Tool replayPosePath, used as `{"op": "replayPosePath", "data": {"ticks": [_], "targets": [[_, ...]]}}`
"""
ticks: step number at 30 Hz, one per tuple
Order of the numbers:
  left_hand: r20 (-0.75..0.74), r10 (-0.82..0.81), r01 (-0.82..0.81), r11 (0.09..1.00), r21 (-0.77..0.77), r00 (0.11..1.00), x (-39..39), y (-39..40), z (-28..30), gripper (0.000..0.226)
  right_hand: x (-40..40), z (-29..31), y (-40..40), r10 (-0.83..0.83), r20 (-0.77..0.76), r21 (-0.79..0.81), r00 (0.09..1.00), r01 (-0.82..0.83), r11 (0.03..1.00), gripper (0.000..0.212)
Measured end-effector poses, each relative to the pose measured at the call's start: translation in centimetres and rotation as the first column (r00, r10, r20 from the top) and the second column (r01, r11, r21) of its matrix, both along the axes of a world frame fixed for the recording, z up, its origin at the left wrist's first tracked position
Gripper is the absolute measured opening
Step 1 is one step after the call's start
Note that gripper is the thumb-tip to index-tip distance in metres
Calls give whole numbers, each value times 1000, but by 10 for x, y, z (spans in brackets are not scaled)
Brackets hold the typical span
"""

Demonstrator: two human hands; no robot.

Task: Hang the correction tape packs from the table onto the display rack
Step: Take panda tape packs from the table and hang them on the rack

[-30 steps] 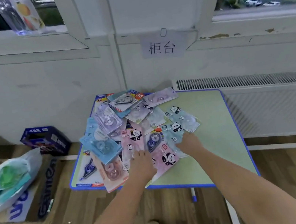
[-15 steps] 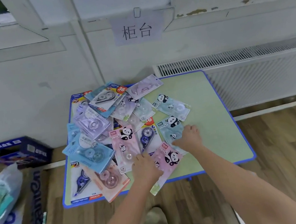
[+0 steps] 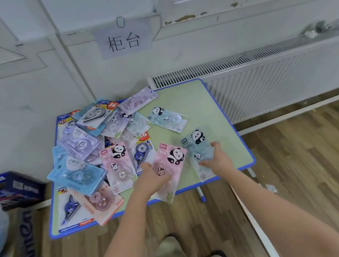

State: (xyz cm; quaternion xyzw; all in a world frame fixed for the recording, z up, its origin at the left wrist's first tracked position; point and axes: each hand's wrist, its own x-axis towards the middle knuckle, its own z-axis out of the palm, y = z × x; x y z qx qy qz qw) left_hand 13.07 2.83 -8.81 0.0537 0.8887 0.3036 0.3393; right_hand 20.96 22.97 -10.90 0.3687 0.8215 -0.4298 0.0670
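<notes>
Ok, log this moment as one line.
phase: pickup | left hand: grips pink panda pack | right hand: grips blue panda pack | pile on table | rack: unseen

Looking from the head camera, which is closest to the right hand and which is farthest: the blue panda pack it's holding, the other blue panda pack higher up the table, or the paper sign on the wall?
1. Blue panda pack, held in the right hand.
2. Other blue panda pack, farther back on the table.
3. Paper sign, up on the wall.
</notes>
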Motion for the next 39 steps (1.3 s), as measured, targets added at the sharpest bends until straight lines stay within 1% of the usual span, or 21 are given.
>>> {"op": "replayPosePath", "data": {"ticks": [2,5,6,8,9,11,12,16,18,20,22,23,25,28,31,32,34,36,39], "targets": [[17,105,-106,986,130,994,7,12,12,72,12,8,11,-42,-54,-67,998,39,997,62],[46,211,-215,932,293,976,18,37,30,71,31,19,28,-129,-160,-201,979,95,975,61],[57,230,-236,913,333,971,20,45,34,69,39,28,32,-162,-205,-250,965,108,962,67],[64,229,-235,890,391,971,25,62,41,70,56,44,39,-229,-244,-344,942,136,929,82],[58,213,-218,886,410,975,26,72,44,72,65,50,45,-270,-267,-383,925,155,911,74],[40,170,-170,880,444,985,30,92,52,74,87,65,54,-350,-326,-431,878,191,882,32],[35,143,-143,877,459,989,33,103,57,72,98,73,59,-392,-362,-441,846,215,871,22],[13,-45,32,854,519,999,53,155,75,43,150,96,74,-592,-443,-483,673,378,790,20],[11,-166,131,817,562,986,70,183,86,40,180,104,81,-676,-443,-507,589,458,731,26],[18,-304,234,770,593,953,92,211,98,45,212,116,85,-727,-453,-494,517,533,687,36],[16,-446,338,700,628,895,120,240,110,47,249,126,90,-772,-478,-493,420,599,631,36],[18,-513,381,660,647,858,137,254,115,52,270,132,92,-789,-492,-496,369,626,602,34],[-7,-631,473,574,668,776,179,279,128,59,315,145,90,-797,-526,-466,297,684,562,30],[-56,-752,552,430,714,657,252,306,145,53,386,165,80,-784,-594,-427,181,754,499,32],[-121,-846,625,279,729,519,338,326,155,36,462,180,66,-768,-638,-411,60,817,405,32],[-138,-862,635,241,734,487,370,328,160,35,490,183,61,-760,-649,-399,28,838,372,32],[-145,-890,641,191,743,433,436,332,168,42,546,188,52,-742,-669,-379,-31,874,305,32],[-155,-923,636,115,763,352,499,330,176,41,603,191,46,-721,-687,-373,-88,895,246,32],[-132,-958,589,46,807,256,584,328,183,48,682,195,35,-696,-706,-363,-131,911,197,31]]}}
